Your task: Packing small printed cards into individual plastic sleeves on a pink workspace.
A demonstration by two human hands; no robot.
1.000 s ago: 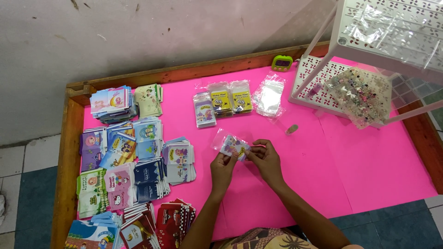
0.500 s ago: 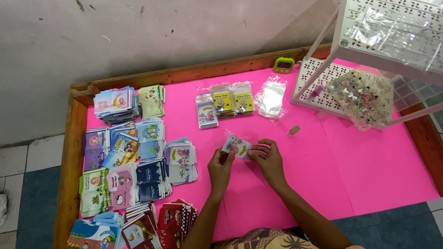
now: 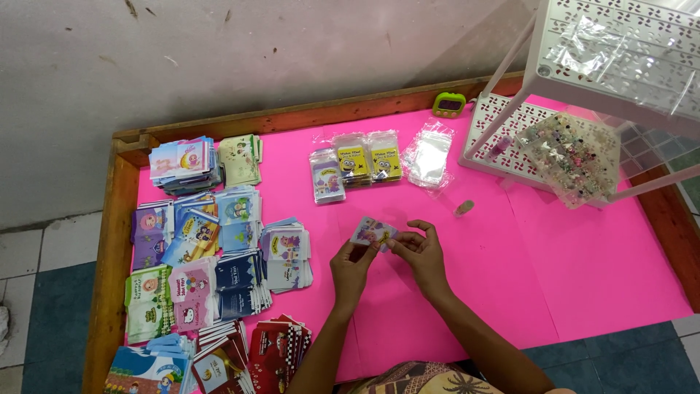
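Both forearms reach up from the bottom edge and converge near the middle, bare to the elbows. The left hand is raised with its fingers curled and the thumb and fingertips pinched together at the top. The right hand sits just beside it — fingers bent inward, tips meeting the left's — wrist angled leftward.

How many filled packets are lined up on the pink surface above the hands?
3: a purple packet on the left, then two yellow packets overlapping to its right. An empty clear bag lies beside them, not counted.
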